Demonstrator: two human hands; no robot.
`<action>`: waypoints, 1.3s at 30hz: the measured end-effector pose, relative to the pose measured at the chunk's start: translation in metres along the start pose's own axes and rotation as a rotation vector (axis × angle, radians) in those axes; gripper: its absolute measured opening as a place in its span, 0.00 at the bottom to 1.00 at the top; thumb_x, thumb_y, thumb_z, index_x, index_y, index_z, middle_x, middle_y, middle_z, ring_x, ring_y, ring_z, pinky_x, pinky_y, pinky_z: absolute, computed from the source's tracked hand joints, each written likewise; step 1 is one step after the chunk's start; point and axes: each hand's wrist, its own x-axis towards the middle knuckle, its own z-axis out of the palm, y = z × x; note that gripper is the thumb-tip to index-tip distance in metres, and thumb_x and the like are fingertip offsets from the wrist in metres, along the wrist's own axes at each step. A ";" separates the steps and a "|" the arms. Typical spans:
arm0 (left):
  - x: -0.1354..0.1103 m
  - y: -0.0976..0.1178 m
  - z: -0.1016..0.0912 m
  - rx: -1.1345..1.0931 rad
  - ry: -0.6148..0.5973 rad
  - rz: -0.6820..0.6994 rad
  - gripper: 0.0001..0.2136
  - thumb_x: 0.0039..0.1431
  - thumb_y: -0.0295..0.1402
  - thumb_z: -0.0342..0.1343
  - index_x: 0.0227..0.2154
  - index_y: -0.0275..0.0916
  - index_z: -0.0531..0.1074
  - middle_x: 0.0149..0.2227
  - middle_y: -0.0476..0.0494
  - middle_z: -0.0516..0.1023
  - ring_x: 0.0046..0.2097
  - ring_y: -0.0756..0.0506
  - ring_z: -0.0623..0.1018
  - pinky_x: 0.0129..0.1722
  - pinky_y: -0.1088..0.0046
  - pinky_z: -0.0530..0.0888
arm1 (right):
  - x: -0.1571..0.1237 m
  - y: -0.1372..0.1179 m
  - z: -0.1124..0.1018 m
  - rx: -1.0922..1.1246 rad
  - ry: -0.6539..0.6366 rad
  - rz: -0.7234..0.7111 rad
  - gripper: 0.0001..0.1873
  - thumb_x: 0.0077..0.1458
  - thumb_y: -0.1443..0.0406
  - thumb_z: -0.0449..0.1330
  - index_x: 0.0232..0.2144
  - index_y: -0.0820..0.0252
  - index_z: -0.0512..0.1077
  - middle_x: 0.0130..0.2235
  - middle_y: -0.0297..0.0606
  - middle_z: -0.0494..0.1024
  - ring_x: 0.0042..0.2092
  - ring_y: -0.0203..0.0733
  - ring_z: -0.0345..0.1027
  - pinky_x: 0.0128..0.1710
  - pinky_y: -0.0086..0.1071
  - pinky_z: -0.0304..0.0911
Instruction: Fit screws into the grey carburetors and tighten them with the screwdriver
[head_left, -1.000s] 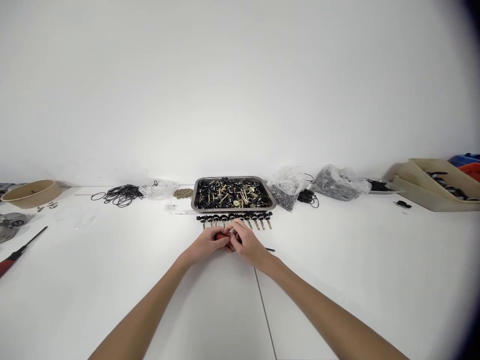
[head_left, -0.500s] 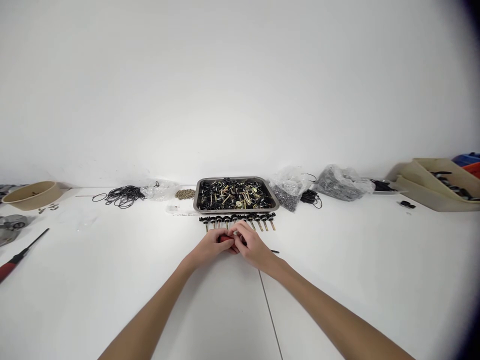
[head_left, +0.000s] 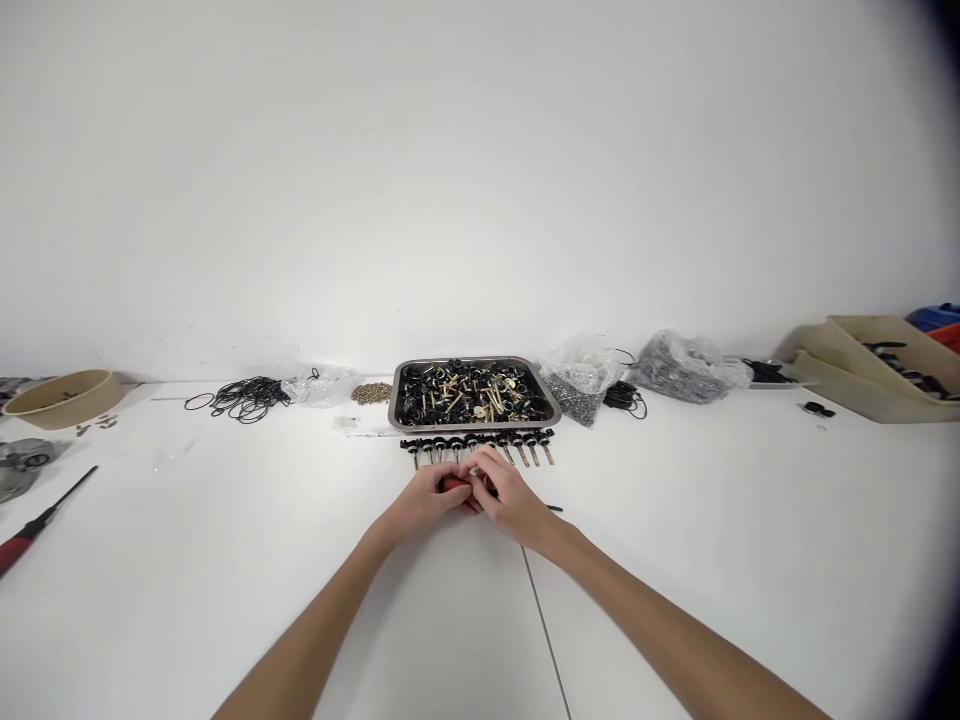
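Observation:
My left hand [head_left: 421, 500] and my right hand [head_left: 511, 497] meet on the white table [head_left: 675, 560], fingers curled together around a small red piece [head_left: 454, 484] with a pale metal part at its tip. A thin dark tool tip [head_left: 553, 508] sticks out to the right of my right hand. Just beyond my fingers lies a row of several brass stems with black caps [head_left: 480, 445]. Behind the row stands a metal tray [head_left: 473, 392] heaped with black and brass parts.
Black rubber rings [head_left: 244, 395], a clear bag [head_left: 324, 383] and a small brass pile [head_left: 371, 392] lie left of the tray. Bags of dark parts [head_left: 686, 366] sit to its right. A beige bin [head_left: 874, 368] is far right, a tan bowl [head_left: 60, 397] and red-handled screwdriver [head_left: 37, 525] far left.
Both hands stay together on the small red piece, with only slight finger movement. The view has shifted a little, so everything sits slightly lower and to the right.

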 end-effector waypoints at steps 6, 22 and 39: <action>0.000 -0.002 -0.001 -0.004 -0.005 0.010 0.12 0.53 0.38 0.58 0.33 0.33 0.72 0.33 0.41 0.77 0.39 0.43 0.78 0.45 0.63 0.75 | 0.000 -0.001 0.000 0.009 0.004 0.006 0.08 0.61 0.69 0.46 0.37 0.58 0.65 0.41 0.38 0.65 0.37 0.36 0.62 0.39 0.32 0.60; 0.000 -0.004 -0.001 0.002 -0.007 0.020 0.11 0.53 0.38 0.58 0.33 0.33 0.72 0.33 0.41 0.77 0.39 0.42 0.79 0.44 0.63 0.75 | -0.001 -0.001 0.000 -0.002 0.000 0.010 0.08 0.60 0.70 0.46 0.37 0.59 0.64 0.40 0.38 0.64 0.37 0.35 0.62 0.38 0.31 0.60; 0.000 -0.003 -0.001 0.018 -0.020 0.036 0.11 0.54 0.38 0.57 0.33 0.34 0.72 0.33 0.42 0.77 0.39 0.43 0.78 0.44 0.64 0.75 | 0.000 -0.001 0.000 -0.002 -0.001 0.005 0.08 0.61 0.70 0.46 0.37 0.58 0.64 0.41 0.38 0.65 0.38 0.36 0.63 0.39 0.32 0.60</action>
